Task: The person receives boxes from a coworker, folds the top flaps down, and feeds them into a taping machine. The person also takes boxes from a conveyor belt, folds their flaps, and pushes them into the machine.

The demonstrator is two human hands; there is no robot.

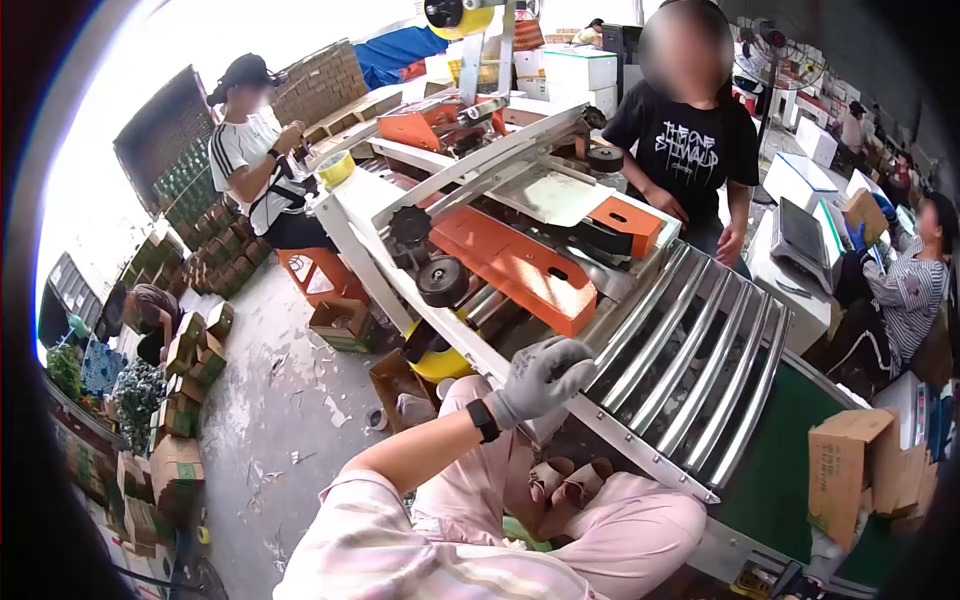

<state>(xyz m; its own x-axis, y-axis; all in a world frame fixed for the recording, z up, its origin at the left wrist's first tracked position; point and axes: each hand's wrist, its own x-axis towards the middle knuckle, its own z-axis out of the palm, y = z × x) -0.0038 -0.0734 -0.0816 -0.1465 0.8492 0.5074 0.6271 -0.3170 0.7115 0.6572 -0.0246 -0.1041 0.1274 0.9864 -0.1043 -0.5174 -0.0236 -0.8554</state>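
Note:
My left hand (545,380), in a grey glove with a dark watch at the wrist, is at the near edge of the white machine frame (655,455). Its fingers are curled, and nothing shows in them. Just beyond it are an orange metal plate (515,265) and a row of shiny steel rollers (690,350). At the lower right, a greyish gloved hand, which appears to be my right hand (826,556), grips the bottom corner of a tilted brown cardboard box (842,470). Most of its fingers are hidden.
A green conveyor belt (765,460) runs beyond the rollers. A person in a black shirt (690,150) stands across the machine; another in white (255,170) is at the far left. Yellow tape (336,168) sits on the frame. Stacked cartons (178,470) line the left floor.

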